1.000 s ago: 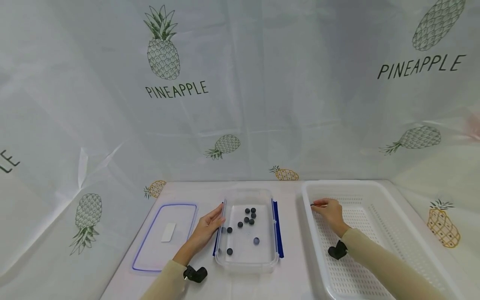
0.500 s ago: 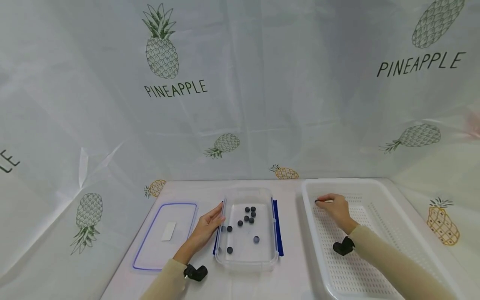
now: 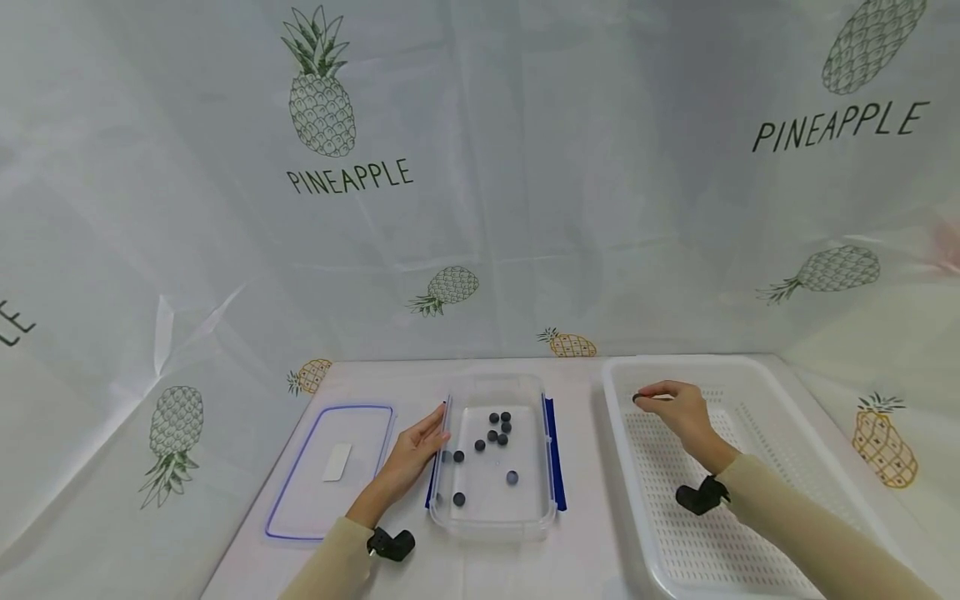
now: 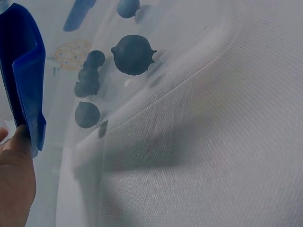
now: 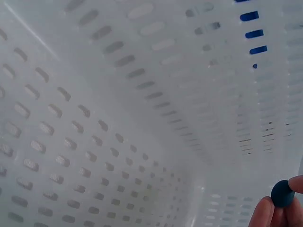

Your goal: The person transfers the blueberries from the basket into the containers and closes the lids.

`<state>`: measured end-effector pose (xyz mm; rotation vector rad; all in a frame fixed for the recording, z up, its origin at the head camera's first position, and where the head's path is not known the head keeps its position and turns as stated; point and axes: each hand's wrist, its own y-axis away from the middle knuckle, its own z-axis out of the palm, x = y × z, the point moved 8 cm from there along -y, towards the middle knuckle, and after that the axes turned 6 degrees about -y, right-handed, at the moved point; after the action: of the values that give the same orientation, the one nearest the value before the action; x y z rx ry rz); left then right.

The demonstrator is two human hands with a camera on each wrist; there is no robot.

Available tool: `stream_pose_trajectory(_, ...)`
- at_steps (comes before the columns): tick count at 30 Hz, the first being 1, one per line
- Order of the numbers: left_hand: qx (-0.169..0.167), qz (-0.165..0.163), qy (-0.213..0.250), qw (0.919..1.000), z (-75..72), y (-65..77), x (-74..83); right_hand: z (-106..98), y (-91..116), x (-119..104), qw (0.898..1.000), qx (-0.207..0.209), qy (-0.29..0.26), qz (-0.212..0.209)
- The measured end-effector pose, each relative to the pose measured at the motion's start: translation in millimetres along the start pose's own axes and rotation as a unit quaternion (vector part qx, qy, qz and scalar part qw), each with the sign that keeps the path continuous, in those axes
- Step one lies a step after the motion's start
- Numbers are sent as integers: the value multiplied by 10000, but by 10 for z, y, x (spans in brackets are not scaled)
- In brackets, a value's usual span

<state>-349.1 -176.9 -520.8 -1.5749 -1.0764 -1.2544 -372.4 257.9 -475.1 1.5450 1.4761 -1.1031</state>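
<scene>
A clear plastic box with blue side latches stands mid-table, several blueberries scattered on its floor. My left hand grips the box's left side; in the left wrist view its fingers lie against the blue latch. Blueberries show through the clear wall there. My right hand is over the white perforated basket, near its far left corner, and pinches a single blueberry between thumb and fingertips. Part of that hand is cut off in the right wrist view.
A clear lid with a blue rim lies flat left of the box, a white rectangle on it. The basket's raised wall stands between the right hand and the box. Behind the table hangs a pineapple-print sheet.
My right hand has risen from beside the basket's left wall and moved slightly right, a blueberry in its fingertips. The left hand, the box and the lid have stayed put.
</scene>
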Motion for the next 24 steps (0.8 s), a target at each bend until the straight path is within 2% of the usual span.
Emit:
stream_pose_trajectory(12,19,-43,0,10000,5,23,31,-22,201,-373,9979,-304,-552,-136)
stream_pose_trajectory(24,10,32,93,10000,13,29,72,79,258,-661,9905,-492,-1210,-426)
